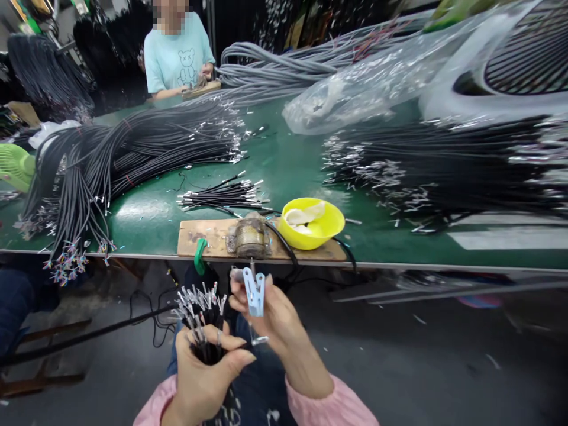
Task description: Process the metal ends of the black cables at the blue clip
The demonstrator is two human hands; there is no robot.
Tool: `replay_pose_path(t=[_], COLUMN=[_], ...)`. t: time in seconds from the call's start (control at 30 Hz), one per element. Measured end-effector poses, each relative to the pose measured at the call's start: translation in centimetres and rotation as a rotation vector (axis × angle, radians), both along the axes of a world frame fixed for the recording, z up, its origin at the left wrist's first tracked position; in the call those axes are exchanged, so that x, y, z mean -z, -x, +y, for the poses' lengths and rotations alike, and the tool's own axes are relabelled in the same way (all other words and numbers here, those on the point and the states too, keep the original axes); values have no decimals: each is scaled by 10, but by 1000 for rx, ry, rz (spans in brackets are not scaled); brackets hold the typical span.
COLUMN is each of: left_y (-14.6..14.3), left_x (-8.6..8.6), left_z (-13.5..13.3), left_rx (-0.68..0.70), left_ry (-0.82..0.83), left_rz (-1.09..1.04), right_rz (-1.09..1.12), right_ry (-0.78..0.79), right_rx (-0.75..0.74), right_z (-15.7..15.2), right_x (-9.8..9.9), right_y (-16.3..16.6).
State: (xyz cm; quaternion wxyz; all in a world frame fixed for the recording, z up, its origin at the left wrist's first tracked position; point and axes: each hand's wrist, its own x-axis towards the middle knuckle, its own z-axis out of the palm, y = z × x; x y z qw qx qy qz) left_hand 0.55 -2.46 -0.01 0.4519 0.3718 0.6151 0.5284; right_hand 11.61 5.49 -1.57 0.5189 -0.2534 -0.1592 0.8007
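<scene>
My left hand (208,373) is closed round a bundle of thin black cables (206,352) with silvery, stripped ends pointing up. One cable, with a shiny end (260,341), sticks out sideways between its thumb and forefinger. My right hand (281,322) has its fingers closed about a light blue plastic clothes peg (254,296), just below the shaft of a small motor (251,236). A fine strand seems to run from the peg down to the single cable's end. The motor sits on a wooden board (208,228) at the table's front edge.
On the green table (279,160) lie a small pile of short black cables (222,195), long cable bundles (155,142) and another large heap (444,165). A yellow bowl (310,231) with white material stands by the motor. A co-worker (180,59) sits across.
</scene>
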Motion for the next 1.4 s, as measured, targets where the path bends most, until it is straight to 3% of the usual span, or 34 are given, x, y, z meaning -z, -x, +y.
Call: replay_pose_path(t=[0.1,0.3,0.6,0.87,1.03,1.13,1.27,1.4], left_y=[-2,-4,-10,-7,-2,2,4,2], left_x=[0,0,-7,-5,-3,0,5,3], left_z=[7,16,25,17,10,6,3,5], left_rx=[-16,-49,60,81,169,195,200,168], left_ry=[-38,-48,-65,-17,72,127,168,154], left_rz=[35,55,29,-71,-161,-180,-150,-65], right_rz=[89,-49,19,-129,-172,-280,-527,-844], right_ry=[-14,49,15,-62,-44,-92,-296,-461], right_rx=[10,186,86,41,175,224,213,325], right_z=[3,6,0,-6,-19,-32,-44,-48], right_x=[-3,-9,-8,19,33,29,16,10], right_y=[9,9,10,5,-3,-6,-11,-9])
